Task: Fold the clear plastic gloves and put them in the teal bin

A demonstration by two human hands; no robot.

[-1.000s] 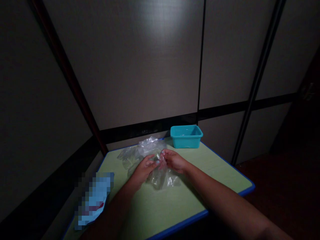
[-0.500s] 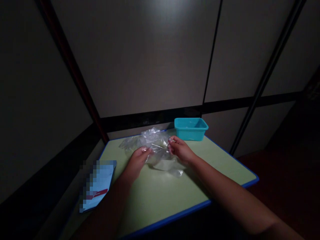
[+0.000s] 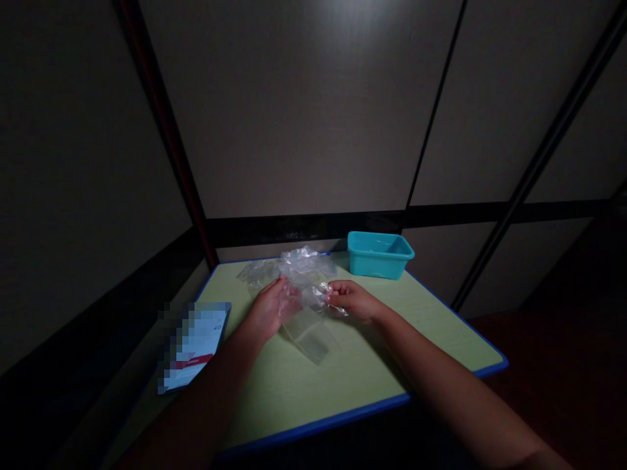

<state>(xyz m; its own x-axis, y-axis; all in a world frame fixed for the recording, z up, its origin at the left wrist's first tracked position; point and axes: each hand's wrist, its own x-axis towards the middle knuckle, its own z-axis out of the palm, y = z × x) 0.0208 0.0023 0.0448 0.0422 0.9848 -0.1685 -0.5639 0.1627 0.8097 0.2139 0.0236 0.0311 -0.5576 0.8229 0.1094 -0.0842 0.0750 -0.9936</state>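
Observation:
A crumpled clear plastic bag (image 3: 311, 329) is stretched between my two hands over the table, its lower end hanging toward me. My left hand (image 3: 268, 305) holds the bag's left side, with its fingers partly showing through the film. On the other side, my right hand (image 3: 353, 300) pinches a gathered part of the bag between thumb and fingers. More crumpled clear plastic (image 3: 306, 259) lies just behind my hands; I cannot tell whether it is the same piece.
A turquoise plastic basin (image 3: 377, 264) stands at the table's back right corner. At the left edge lies a tablet or phone-like screen (image 3: 200, 339), partly blurred out. The pale green table (image 3: 294, 405) has a blue rim and stands against dark panelled doors (image 3: 313, 130).
My right hand has moved slightly down, and my left hand has shifted left and up with its fingers now behind the film. The bag's lower end has swung toward me. The view has turned slightly.

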